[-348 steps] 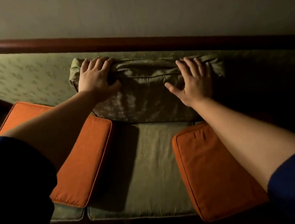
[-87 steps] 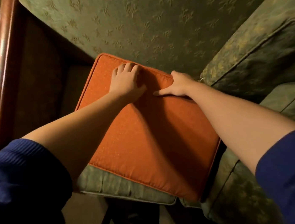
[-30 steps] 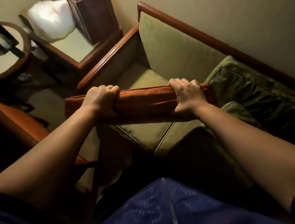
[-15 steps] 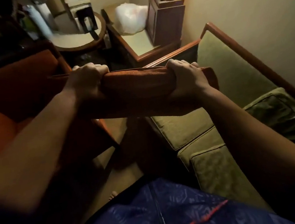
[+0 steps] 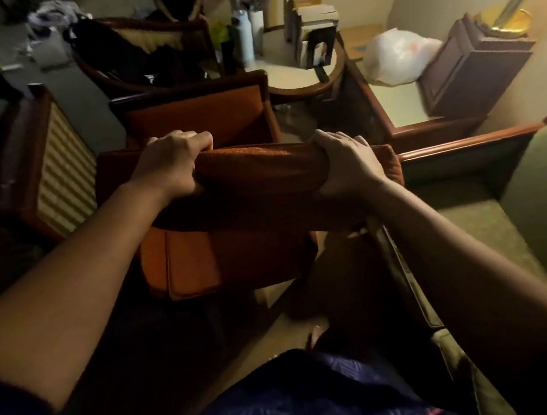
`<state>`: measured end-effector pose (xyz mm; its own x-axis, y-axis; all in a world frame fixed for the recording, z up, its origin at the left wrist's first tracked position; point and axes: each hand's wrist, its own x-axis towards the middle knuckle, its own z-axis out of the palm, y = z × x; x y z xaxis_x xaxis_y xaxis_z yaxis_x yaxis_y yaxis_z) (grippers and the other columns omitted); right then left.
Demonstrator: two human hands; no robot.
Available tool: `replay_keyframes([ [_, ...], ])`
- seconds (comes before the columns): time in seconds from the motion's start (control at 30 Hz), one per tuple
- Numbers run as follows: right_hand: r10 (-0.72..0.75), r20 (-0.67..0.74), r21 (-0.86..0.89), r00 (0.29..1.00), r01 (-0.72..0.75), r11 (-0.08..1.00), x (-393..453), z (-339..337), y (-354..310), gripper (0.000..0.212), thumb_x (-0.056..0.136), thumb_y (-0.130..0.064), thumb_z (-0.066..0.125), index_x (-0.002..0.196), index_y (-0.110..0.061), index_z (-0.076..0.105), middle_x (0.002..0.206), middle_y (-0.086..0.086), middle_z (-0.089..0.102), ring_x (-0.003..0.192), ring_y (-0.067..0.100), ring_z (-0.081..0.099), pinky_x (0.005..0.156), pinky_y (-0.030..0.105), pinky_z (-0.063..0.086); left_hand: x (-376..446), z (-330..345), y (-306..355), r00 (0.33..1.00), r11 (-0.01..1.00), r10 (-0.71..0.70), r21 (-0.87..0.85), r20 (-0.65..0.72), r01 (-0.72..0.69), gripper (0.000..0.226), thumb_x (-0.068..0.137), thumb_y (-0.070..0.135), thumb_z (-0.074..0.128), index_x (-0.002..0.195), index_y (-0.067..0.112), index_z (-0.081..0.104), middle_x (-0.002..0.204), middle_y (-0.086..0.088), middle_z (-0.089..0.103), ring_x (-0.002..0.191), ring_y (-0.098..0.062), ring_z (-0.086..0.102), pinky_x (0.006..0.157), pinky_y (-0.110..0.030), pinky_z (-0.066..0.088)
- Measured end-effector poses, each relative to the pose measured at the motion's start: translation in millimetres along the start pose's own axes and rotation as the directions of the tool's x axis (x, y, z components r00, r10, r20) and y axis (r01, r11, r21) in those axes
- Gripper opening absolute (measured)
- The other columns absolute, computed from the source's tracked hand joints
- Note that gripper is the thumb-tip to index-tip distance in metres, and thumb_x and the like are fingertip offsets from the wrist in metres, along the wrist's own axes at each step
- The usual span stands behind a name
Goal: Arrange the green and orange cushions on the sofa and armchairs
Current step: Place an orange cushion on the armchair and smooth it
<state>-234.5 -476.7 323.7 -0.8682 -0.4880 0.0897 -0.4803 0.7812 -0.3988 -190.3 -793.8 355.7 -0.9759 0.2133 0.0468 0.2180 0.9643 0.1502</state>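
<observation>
I hold an orange cushion (image 5: 262,181) by its top edge in the air, hanging down in front of me. My left hand (image 5: 171,168) grips its left part and my right hand (image 5: 346,164) grips its right part. Behind and below the cushion stands an orange armchair (image 5: 198,113) with a wooden frame; its orange seat (image 5: 190,269) shows under the held cushion. The green sofa (image 5: 474,227) lies to the right, its seat bare at this end.
A round table (image 5: 300,73) with books and bottles stands behind the armchair. A corner table (image 5: 400,102) carries a white plastic bag (image 5: 398,54) and a lamp base (image 5: 474,62). A second armchair (image 5: 149,50) with dark items and a striped cabinet (image 5: 56,165) are at the left.
I have turned left, away from the sofa, carrying the orange cushion with both hands. It now hangs over the orange armchair instead of over the sofa's end.
</observation>
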Motion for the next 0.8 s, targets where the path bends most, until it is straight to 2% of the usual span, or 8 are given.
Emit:
replay_keyframes([
  [0.1,-0.038,0.033,0.022,0.999,0.037,0.999,44.9,27.8,-12.9,0.069,0.054,-0.051,0.084,0.11,-0.027,0.052,0.101,-0.013,0.056,0.108,0.022,0.058,0.096,0.046,0.041,4.7,10.1,-43.0,0.999,0.999,-0.05,0.01,-0.006,0.05,0.032,0.071,0.009,0.062,0.097,0.025,0.052,0.086,0.002,0.055,0.086,-0.024,0.053,0.077,-0.041,0.041],
  [0.2,-0.079,0.086,0.018,0.993,0.078,0.997,96.3,53.1,-15.6,0.068,0.056,-0.053,0.084,0.112,-0.029,0.053,0.105,-0.009,0.062,0.107,0.021,0.059,0.099,0.047,0.04,19.1,28.4,-85.2,0.996,0.996,-0.089,0.002,0.01,0.089,0.033,0.07,0.014,0.067,0.095,0.027,0.05,0.087,0.003,0.056,0.086,-0.024,0.055,0.076,-0.041,0.042],
  [0.3,-0.14,0.133,0.019,0.981,0.139,0.99,157.6,70.0,-17.4,0.068,0.058,-0.051,0.082,0.116,-0.03,0.053,0.111,-0.007,0.063,0.111,0.022,0.058,0.103,0.049,0.039,39.9,44.9,-128.1,0.991,0.989,-0.129,-0.063,0.038,0.132,0.032,0.07,0.031,0.073,0.09,0.026,0.048,0.084,0.002,0.054,0.083,-0.027,0.055,0.07,-0.038,0.042],
  [0.4,-0.203,0.197,0.02,0.959,0.203,0.979,220.3,81.0,-22.2,0.065,0.062,-0.05,0.08,0.117,-0.029,0.053,0.115,-0.006,0.064,0.115,0.022,0.056,0.102,0.046,0.036,59.4,56.0,-167.0,0.983,0.974,-0.18,-0.135,0.043,0.185,0.037,0.066,0.043,0.073,0.088,0.025,0.049,0.082,0.002,0.051,0.082,-0.029,0.055,0.064,-0.037,0.042],
  [0.53,-0.259,0.239,0.022,0.936,0.262,0.965,289.6,95.8,-33.2,0.066,0.062,-0.049,0.08,0.118,-0.025,0.053,0.117,-0.002,0.064,0.118,0.025,0.055,0.101,0.046,0.035,80.6,59.9,-212.9,0.964,0.943,-0.257,-0.202,0.063,0.264,0.048,0.06,0.056,0.067,0.096,0.028,0.051,0.089,0.005,0.051,0.09,-0.028,0.056,0.071,-0.038,0.045],
  [0.6,-0.275,0.256,0.013,0.927,0.281,0.96,320.0,108.8,-42.2,0.069,0.06,-0.053,0.079,0.116,-0.025,0.053,0.116,-0.002,0.064,0.117,0.026,0.055,0.1,0.046,0.036,91.6,61.3,-239.8,0.958,0.926,-0.284,-0.244,0.05,0.287,0.059,0.058,0.06,0.066,0.103,0.025,0.056,0.096,-0.002,0.058,0.096,-0.03,0.058,0.077,-0.039,0.047],
  [0.73,-0.246,0.276,-0.022,0.929,0.262,0.965,371.4,135.2,-38.8,0.071,0.057,-0.053,0.081,0.116,-0.027,0.05,0.115,-0.003,0.063,0.116,0.025,0.056,0.098,0.046,0.037,130.2,77.3,-289.6,0.961,0.934,-0.264,-0.227,0.08,0.275,0.067,0.058,0.069,0.068,0.106,0.023,0.056,0.097,-0.004,0.058,0.094,-0.031,0.057,0.074,-0.037,0.045],
  [0.8,-0.218,0.279,-0.032,0.935,0.236,0.971,393.8,148.6,-28.0,0.069,0.059,-0.048,0.081,0.117,-0.027,0.05,0.115,-0.002,0.063,0.117,0.026,0.055,0.101,0.049,0.036,156.1,92.3,-309.0,0.964,0.939,-0.241,-0.224,0.117,0.262,0.065,0.06,0.068,0.074,0.105,0.026,0.053,0.098,-0.001,0.056,0.095,-0.03,0.055,0.079,-0.043,0.047],
])
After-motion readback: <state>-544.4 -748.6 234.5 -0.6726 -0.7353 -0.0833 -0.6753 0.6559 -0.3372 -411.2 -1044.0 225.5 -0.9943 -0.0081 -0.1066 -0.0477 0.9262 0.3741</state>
